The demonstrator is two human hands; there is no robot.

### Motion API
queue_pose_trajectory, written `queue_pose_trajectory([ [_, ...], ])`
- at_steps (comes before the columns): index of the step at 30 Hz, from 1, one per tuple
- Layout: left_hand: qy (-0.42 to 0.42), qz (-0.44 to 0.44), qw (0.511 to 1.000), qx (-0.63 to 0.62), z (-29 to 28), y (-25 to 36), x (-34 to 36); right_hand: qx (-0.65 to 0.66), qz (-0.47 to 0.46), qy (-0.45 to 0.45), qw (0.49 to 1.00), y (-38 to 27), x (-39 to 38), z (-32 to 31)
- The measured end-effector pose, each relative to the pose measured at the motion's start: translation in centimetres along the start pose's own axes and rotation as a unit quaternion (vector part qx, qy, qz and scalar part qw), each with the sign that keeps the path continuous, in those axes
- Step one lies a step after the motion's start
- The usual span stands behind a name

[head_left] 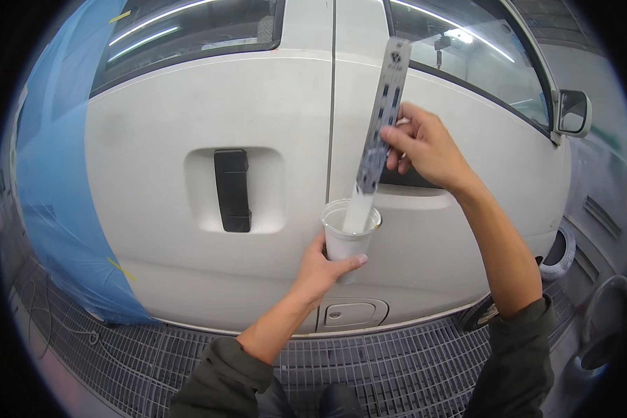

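Observation:
My left hand (325,270) is wrapped round a clear plastic cup (345,245) with white paint in it, held upright in front of a white van. Between the thumb and fingers of my right hand (419,143) is a long, flat metal mixing stick (381,115) with slots along it. The stick leans a little to the right, and its lower end, coated in white paint, is down inside the cup. How deep its tip reaches is hidden by the cup and the paint.
The van's side (146,132) fills most of the view, with a black door handle (232,190) on the left. Blue masking film (59,181) covers its left end. A side mirror (573,113) juts out at right. Below lies a metal floor grating (390,369), with a hose (90,338) at left.

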State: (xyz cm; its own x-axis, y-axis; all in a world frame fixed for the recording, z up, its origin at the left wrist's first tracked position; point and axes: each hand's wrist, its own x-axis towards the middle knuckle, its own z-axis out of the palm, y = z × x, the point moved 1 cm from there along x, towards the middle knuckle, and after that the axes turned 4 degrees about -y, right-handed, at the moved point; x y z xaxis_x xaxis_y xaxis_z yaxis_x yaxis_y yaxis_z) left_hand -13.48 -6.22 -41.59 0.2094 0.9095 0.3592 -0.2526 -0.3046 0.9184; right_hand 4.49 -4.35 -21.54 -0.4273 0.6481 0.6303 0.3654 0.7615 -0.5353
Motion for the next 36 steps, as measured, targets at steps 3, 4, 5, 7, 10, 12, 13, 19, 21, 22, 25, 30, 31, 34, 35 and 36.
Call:
queue_pose_trajectory([
  [3,0.012,-0.003,1.000,-0.003,0.1,0.5,0.5,-0.046,0.010,0.019,0.999,0.4,0.7,0.6],
  [4,0.014,-0.003,1.000,-0.004,0.1,0.6,0.7,-0.058,0.012,0.002,0.998,0.6,0.5,1.2],
  [5,0.018,-0.001,1.000,-0.005,0.1,0.6,0.6,-0.036,0.037,-0.007,0.999,1.0,0.4,1.6],
  [7,0.025,0.002,1.000,-0.008,0.1,0.7,0.5,0.010,0.088,-0.024,0.996,1.5,0.4,2.1],
  [10,0.032,0.003,0.999,-0.009,0.0,1.1,0.6,0.052,0.044,0.045,0.997,0.9,1.5,1.1],
  [12,0.033,0.012,0.999,-0.009,-0.1,1.5,0.8,0.022,0.013,0.080,0.996,0.4,1.7,1.2],
  [13,0.034,0.016,0.999,-0.010,-0.2,1.6,0.8,-0.003,0.031,0.048,0.998,0.4,1.6,1.6],
  [19,0.022,0.023,0.999,-0.014,-0.3,1.6,1.0,0.049,0.054,0.052,0.996,0.2,1.8,1.5],
  [21,0.022,0.016,1.000,-0.009,-0.5,2.0,0.8,0.042,0.030,0.069,0.996,0.0,2.2,1.3],
  [22,0.022,0.013,1.000,-0.007,-0.5,2.2,0.6,0.025,0.021,0.064,0.997,-0.1,2.2,1.3],
  [25,0.020,0.027,0.999,-0.010,-0.7,1.9,0.7,0.005,0.024,0.050,0.998,-0.3,1.6,1.8],
  [30,-0.012,-0.002,1.000,0.016,-0.9,0.3,-0.4,0.041,0.039,0.040,0.998,-1.0,-1.5,1.1],
  [31,-0.027,-0.018,0.999,0.017,-0.9,-0.3,-0.9,0.051,0.038,0.033,0.997,-0.8,-2.8,1.2],
  [34,-0.027,0.021,0.999,0.011,-0.9,-2.7,-3.6,0.091,0.042,0.008,0.995,-0.3,-6.9,3.2],
  [35,-0.050,0.007,0.999,-0.005,-0.9,-3.8,-4.5,0.102,0.051,0.001,0.993,-0.2,-8.3,3.9],
  [36,-0.078,-0.005,0.997,-0.023,-0.6,-4.8,-5.2,0.109,0.060,-0.001,0.992,-0.2,-9.6,4.2],
])
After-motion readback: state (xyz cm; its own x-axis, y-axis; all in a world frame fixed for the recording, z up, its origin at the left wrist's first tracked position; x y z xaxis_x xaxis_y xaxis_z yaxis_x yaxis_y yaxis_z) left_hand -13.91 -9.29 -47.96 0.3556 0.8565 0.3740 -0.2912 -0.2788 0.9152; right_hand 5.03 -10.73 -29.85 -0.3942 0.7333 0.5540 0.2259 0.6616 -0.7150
